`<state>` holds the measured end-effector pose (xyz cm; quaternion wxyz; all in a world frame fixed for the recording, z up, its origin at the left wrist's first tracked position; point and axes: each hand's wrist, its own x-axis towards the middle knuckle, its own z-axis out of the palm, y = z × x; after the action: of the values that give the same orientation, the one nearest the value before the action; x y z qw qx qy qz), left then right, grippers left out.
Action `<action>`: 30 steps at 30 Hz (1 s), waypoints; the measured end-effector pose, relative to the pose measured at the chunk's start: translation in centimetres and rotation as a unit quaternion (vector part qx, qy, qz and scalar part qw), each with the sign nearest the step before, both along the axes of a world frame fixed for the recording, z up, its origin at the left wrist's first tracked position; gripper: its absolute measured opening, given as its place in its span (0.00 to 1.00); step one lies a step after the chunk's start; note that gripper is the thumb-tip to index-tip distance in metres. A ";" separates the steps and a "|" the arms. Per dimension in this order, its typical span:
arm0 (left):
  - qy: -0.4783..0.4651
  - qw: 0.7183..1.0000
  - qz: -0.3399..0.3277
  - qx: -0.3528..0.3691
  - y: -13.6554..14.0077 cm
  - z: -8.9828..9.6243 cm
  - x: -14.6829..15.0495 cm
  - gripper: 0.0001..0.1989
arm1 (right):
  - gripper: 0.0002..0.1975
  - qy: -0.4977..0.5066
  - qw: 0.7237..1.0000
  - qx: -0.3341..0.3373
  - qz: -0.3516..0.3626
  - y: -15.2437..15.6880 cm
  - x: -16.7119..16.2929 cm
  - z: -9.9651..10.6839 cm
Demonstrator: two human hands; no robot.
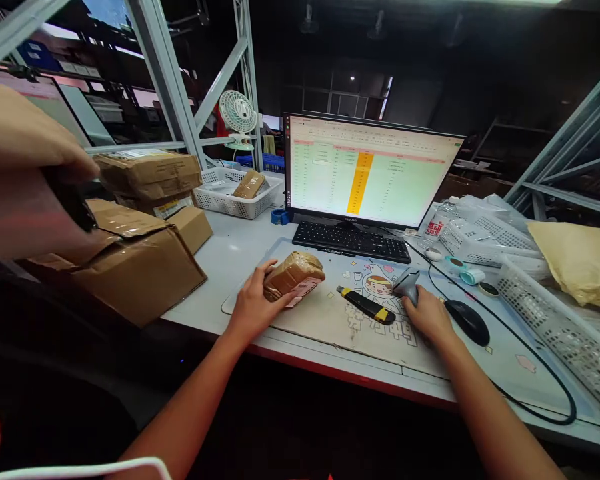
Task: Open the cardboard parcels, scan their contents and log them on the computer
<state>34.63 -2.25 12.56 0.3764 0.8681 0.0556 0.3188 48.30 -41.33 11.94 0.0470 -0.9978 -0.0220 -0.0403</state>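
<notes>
My left hand [257, 300] is wrapped round a small brown taped parcel [295, 270] with a white label on its near side, at the mat's left part. On the right, my right hand [429, 315] grips a grey barcode scanner [407, 285], its head tilted up and left. Between the two hands lies a black and yellow utility knife [366, 305] on the printed desk mat [325, 337]. A black mouse [467, 322] sits just right of my right hand. Behind the knife stand the keyboard [350, 241] and a lit monitor [370, 170] showing a spreadsheet.
Cardboard boxes [145, 267] crowd the desk's left side, where another person's hand [25, 133] reaches in. A white basket [240, 208] holds a parcel at the back. White baskets [555, 333], tape rolls [473, 276] and the scanner's cable [545, 363] occupy the right.
</notes>
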 end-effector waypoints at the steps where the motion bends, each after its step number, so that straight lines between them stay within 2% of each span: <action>1: 0.001 1.000 0.006 0.016 0.3 0.1 -0.2 0.36 | 0.26 0.005 1.000 -0.014 -0.003 -0.1 0.1 -0.1; 4: -0.001 1.000 0.004 0.026 0.6 -0.7 -0.3 0.36 | 0.26 0.021 0.999 -0.042 -0.005 -0.4 0.4 1.0; 7: -0.009 1.000 0.002 -0.030 0.5 -2.5 0.1 0.42 | 0.25 -0.018 0.999 -0.037 -0.014 -0.3 1.7 3.7; 10: 0.020 0.997 -0.012 -0.080 0.6 -4.1 0.6 0.44 | 0.26 -0.079 0.996 -0.027 0.026 1.0 5.0 6.4; 12: 0.040 0.994 -0.020 -0.095 0.8 -4.4 0.9 0.44 | 0.27 -0.048 0.997 -0.032 0.057 2.5 8.1 7.3; 16: 0.080 0.990 -0.017 -0.116 1.3 -3.9 1.1 0.43 | 0.26 0.022 0.996 -0.042 0.078 5.7 13.4 7.2; 20: 0.099 0.987 -0.008 -0.126 1.4 -3.6 0.8 0.41 | 0.22 0.038 0.997 -0.059 0.041 7.4 16.1 6.1; 23: 0.095 0.987 -0.009 -0.133 1.5 -3.9 0.7 0.41 | 0.16 0.076 0.994 -0.081 0.020 8.0 16.7 5.4; 25: 0.095 0.986 -0.014 -0.133 1.6 -4.0 0.8 0.40 | 0.16 0.094 0.991 -0.094 0.018 8.3 16.7 5.4; 30: 0.085 0.986 -0.033 -0.137 1.7 -4.0 0.8 0.38 | 0.21 0.103 0.988 -0.097 0.067 9.8 15.5 7.3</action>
<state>35.42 -0.56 8.53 0.4956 0.8337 0.1019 0.2212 63.80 -31.57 19.26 -0.0456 -0.9927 -0.0880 0.0683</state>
